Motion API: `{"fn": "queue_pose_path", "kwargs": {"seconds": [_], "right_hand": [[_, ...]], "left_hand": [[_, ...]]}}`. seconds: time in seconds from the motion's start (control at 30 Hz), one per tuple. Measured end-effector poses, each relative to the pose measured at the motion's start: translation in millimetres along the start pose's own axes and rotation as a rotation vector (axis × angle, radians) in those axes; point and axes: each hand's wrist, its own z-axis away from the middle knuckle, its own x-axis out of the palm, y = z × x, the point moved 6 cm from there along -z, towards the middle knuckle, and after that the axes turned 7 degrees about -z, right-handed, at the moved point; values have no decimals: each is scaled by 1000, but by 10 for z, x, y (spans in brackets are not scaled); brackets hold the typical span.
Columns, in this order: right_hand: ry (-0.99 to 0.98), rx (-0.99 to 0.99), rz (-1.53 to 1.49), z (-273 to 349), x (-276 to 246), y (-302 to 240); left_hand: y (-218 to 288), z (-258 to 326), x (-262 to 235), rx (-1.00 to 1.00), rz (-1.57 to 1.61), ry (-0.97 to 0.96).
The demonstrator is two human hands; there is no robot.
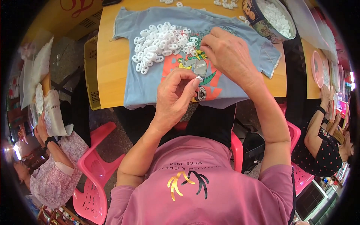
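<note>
A heap of white plastic two-hole pieces [157,43], like cord locks, lies on a light blue T-shirt [144,86] spread flat over the table. My left hand [174,93] is at the shirt's near edge, thumb and forefinger pinching a small white plastic piece [199,79]. Past it on the right, my right hand [228,52] hovers low over the printed cloth, its fingers bent together beside the heap. Whatever its fingertips hold, if anything, is hidden. Close to them is a patch of small dark greenish bits [204,32]; I cannot tell whether they are loose parts or print.
A round tin [257,24] full of white pieces stands at the far right of the wooden table [112,82]. More pieces lie along the far edge. A yellow crate [91,71] is left of the table. People sit on both sides, one beside a pink chair [99,180].
</note>
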Motion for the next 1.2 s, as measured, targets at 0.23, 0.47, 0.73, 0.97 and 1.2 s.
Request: {"fn": "queue_pose_path", "kwargs": {"seconds": [0.23,0.47,0.73,0.97,1.2], "right_hand": [[-74,45,92,-62,76,-44],[-52,98,45,-25,73,-20],[-30,117,-26,77,36,-8],[-83,37,36,-21,51,-42],[-100,-27,64,-38,53,-56]], "left_hand": [[11,-5,-9,28,32,58],[33,-1,-20,13,71,58],[16,14,-46,-21,84,5],[11,9,-53,-8,109,67],[-28,8,-59,-36,111,66]]}}
